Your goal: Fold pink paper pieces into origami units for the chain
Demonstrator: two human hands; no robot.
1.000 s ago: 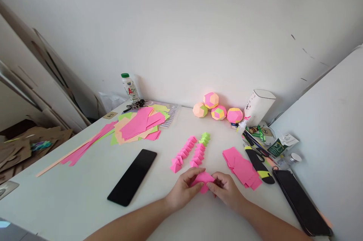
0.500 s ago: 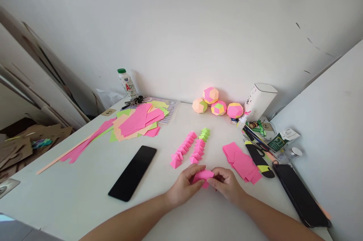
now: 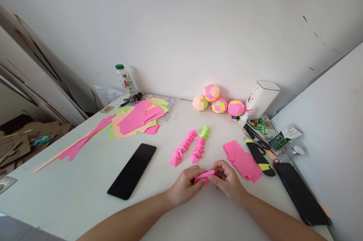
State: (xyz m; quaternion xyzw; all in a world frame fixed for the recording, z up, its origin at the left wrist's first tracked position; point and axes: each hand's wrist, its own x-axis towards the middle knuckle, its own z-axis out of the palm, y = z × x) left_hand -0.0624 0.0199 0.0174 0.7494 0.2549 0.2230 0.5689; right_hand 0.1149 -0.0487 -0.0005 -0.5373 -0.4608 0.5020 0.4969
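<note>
Between my two hands is a small pink piece of paper point(image 3: 204, 175), partly folded. My left hand point(image 3: 183, 187) pinches its left end between thumb and fingers. On the right end, my right hand point(image 3: 229, 183) presses the paper with thumb and forefinger. Just beyond them lie two rows of folded paper units: a pink row point(image 3: 183, 146) on the left, and a row with pink units point(image 3: 197, 149) near me and green units point(image 3: 205, 132) at its far end. Right of my hands rests a loose stack of pink paper pieces point(image 3: 243, 161).
A black phone point(image 3: 132, 171) lies left of my hands. Coloured paper sheets point(image 3: 136, 118) and long strips point(image 3: 82, 141) spread farther left, near a bottle point(image 3: 125, 80). Paper balls point(image 3: 211, 93) sit by the wall. A utility knife point(image 3: 260, 158) and dark case point(image 3: 302, 193) are at right.
The pink paper in my hands is now folded narrower, its upper edge flattened over. My right fingers have shifted slightly up along it. The view has tilted a little.
</note>
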